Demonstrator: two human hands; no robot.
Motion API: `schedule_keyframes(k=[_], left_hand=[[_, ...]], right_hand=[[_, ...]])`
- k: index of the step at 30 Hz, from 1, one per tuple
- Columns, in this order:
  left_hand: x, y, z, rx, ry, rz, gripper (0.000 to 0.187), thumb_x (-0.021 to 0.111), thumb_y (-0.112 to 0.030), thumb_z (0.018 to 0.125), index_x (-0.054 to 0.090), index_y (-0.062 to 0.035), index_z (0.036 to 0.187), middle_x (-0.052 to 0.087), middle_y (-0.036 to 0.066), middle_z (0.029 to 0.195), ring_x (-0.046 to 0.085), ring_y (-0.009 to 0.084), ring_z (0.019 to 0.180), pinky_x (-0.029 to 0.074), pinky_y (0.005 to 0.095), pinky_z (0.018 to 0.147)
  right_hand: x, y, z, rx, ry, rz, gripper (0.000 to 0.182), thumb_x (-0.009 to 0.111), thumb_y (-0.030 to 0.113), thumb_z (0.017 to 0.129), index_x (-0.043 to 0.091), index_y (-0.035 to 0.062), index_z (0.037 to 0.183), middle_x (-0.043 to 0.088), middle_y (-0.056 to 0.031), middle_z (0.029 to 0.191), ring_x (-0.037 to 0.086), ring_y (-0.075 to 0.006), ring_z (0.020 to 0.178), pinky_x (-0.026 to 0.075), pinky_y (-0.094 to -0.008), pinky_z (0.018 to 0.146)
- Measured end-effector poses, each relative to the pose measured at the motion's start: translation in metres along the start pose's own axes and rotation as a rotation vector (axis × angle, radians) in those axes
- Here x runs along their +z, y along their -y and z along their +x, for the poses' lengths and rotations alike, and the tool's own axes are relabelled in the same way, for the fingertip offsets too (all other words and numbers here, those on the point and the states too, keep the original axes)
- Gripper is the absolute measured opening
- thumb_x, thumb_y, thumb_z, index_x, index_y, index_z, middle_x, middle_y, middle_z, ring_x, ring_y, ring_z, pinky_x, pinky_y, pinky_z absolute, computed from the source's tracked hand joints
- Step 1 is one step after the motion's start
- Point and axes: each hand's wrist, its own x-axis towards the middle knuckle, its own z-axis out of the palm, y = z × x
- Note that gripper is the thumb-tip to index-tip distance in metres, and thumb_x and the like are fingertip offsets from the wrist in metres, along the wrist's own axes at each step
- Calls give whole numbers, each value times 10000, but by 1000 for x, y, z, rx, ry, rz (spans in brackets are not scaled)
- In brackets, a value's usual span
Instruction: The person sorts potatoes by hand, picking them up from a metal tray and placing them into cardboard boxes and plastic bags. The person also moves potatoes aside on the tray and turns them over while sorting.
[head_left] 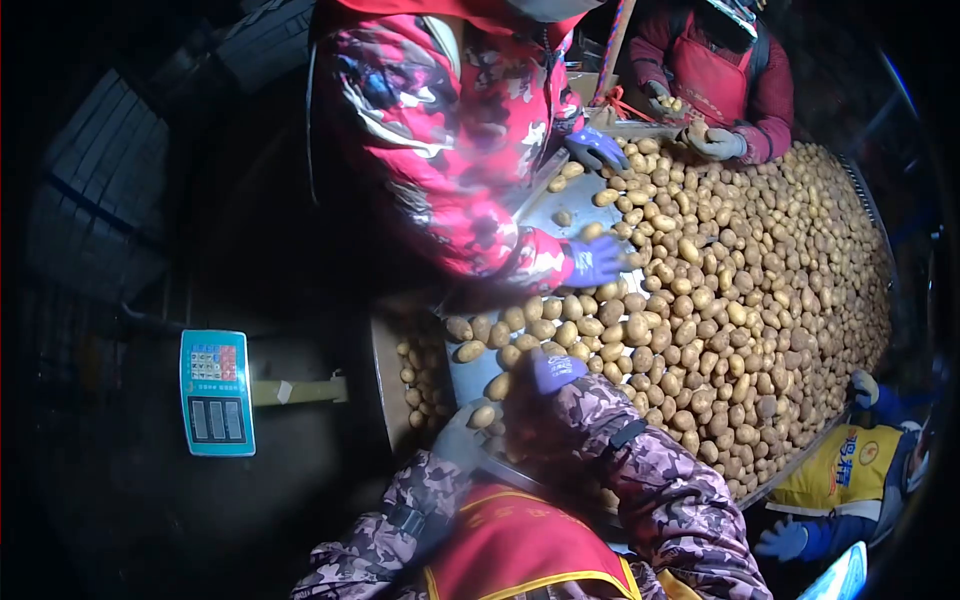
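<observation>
1. Potatoes (740, 300), small and pale, cover most of a long surface (560, 200) in a deep heap; only a grey strip along its left edge is bare, with a few strays on it.
2. The person's right hand (555, 370), in a purple glove, rests on the near end of the heap, among the potatoes closest to the edge; whether its fingers are clamped on one cannot be told, as the glove's back faces the camera.
3. The left hand is out of sight; only its camouflage sleeve (420, 490) shows, reaching toward the same corner, so how far the two hands stand apart cannot be told either.
4. A co-worker in a red patterned jacket (450, 130) leans in from the left, one blue glove (595, 262) on the heap's edge and another (595, 148) farther up; a second person in a red apron (715, 70) works the far end in grey gloves; a third, in a yellow vest (840, 465), stands at the right.
5. More potatoes (425, 375) lie lower down, just beside the near-left edge, in what seems a container; a blue scale display (215, 392) glows well to the left.
6. The step in hand looks like hand-sorting at the heap's near edge; the next move would call for closing on a single potato without sending its neighbours rolling off the edge.
</observation>
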Motion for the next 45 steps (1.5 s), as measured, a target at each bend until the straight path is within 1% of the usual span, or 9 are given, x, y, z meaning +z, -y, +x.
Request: schedule_keyframes(k=[12, 21, 24, 25, 26, 28, 30, 43, 45], left_hand=[[50, -25, -15, -39, -135, -218, 352, 632, -278, 1021, 587, -147, 1345, 652, 74, 1183, 676, 294, 1062, 594, 459, 851], [-9, -14, -13, -82, -86, -432, 359, 565, -364, 1062, 623, -116, 1316, 702, 120, 1190, 684, 304, 1037, 607, 485, 864], [-15, -21, -22, -157, -74, -483, 377, 548, -388, 1071, 622, -109, 1314, 700, 122, 1185, 690, 305, 1026, 612, 500, 866], [-11, -25, -26, -171, -65, -451, 385, 540, -401, 1075, 624, -107, 1309, 699, 118, 1176, 697, 295, 1000, 618, 500, 845], [-7, -26, -29, -153, -86, -357, 394, 537, -410, 1077, 626, -96, 1297, 702, 114, 1147, 703, 286, 974, 622, 483, 826], [1, -26, -29, -190, -63, -349, 441, 524, -453, 1077, 629, -81, 1288, 713, 114, 1107, 706, 282, 971, 622, 449, 813], [18, -25, -28, -241, -58, -212, 490, 518, -490, 1071, 636, -65, 1285, 709, 101, 1077, 689, 274, 934, 598, 429, 802], [121, 3, -7, -538, 26, 96, 578, 388, -615, 1083, 561, -105, 1294, 600, 42, 990, 587, 193, 815, 535, 311, 677], [95, 16, 11, -615, 204, 215, 639, 368, -616, 1088, 582, -65, 1331, 653, 86, 1090, 660, 230, 910, 569, 329, 717]], right_hand=[[-52, -2, -23, 136, 627, -57, 472, 708, 451, 939, 718, 69, 1216, 745, -168, 953, 739, -340, 895, 575, -441, 844], [-24, 15, -30, -440, 501, -242, 523, 723, 264, 858, 584, 166, 1353, 652, -180, 1176, 696, -404, 1023, 561, -488, 825], [-42, 33, -23, -341, 685, -271, 469, 729, 290, 871, 629, 135, 1303, 696, -166, 1153, 710, -389, 1001, 570, -472, 867], [-48, 55, -19, 209, 701, -14, 437, 739, 328, 897, 669, 119, 1275, 732, -180, 1141, 725, -376, 997, 574, -467, 888], [-13, -5, -38, 177, 464, 124, 441, 738, 399, 945, 696, 96, 1263, 762, -144, 1115, 743, -282, 977, 578, -426, 866], [-16, -32, -50, 435, 621, 932, 421, 631, 428, 1035, 683, 42, 1195, 720, -81, 1053, 682, -198, 912, 540, -342, 789], [-78, 1, -61, 559, 701, 1011, 440, 605, 441, 1056, 674, 34, 1206, 676, -38, 1002, 611, -139, 884, 493, -272, 784], [-134, -25, -130, 1099, -301, 1342, 423, 512, 439, 1066, 637, 37, 1110, 694, -80, 942, 669, -209, 693, 591, -300, 648], [-128, -8, -135, 806, -233, 1144, 372, 610, 351, 1029, 603, 34, 1224, 658, -43, 1002, 646, -150, 803, 578, -297, 711]])
